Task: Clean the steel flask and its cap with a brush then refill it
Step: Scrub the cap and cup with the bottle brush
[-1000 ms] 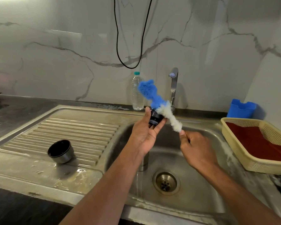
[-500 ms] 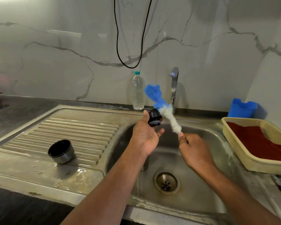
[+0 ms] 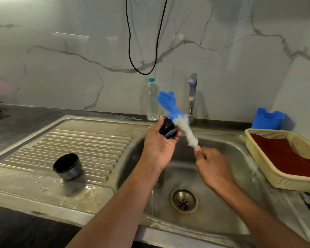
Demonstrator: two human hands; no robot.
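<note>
A person's left hand (image 3: 159,142) holds a small black flask stopper (image 3: 169,129) above the left part of a steel sink basin (image 3: 222,176), the thumb on its far side and the fingertips curled under its near rim. The right hand (image 3: 212,167) pinches the bottom end of a bottle brush (image 3: 177,118), its fingers closed round the handle, which is hidden in the fist. The brush slants up and to the left, and its white bristles touch the right side of the stopper. Its blue sponge tip stands higher, in front of a clear plastic water bottle (image 3: 152,101) with a green cap. Below the left wrist, part of the steel flask (image 3: 159,179) stands upright in the basin, mostly hidden by the forearm. The drain (image 3: 184,201) lies just right of it. A steel cup-shaped cap (image 3: 67,166) with a dark inside rests tilted on the ribbed draining board (image 3: 89,140) to the left, well apart from the hands. A tap (image 3: 192,97) rises behind the basin. On the right sits a cream plastic basket (image 3: 268,167) holding something red, with a blue holder (image 3: 267,119) behind it. A black cable (image 3: 143,68) hangs in a loop down the marble wall.
</note>
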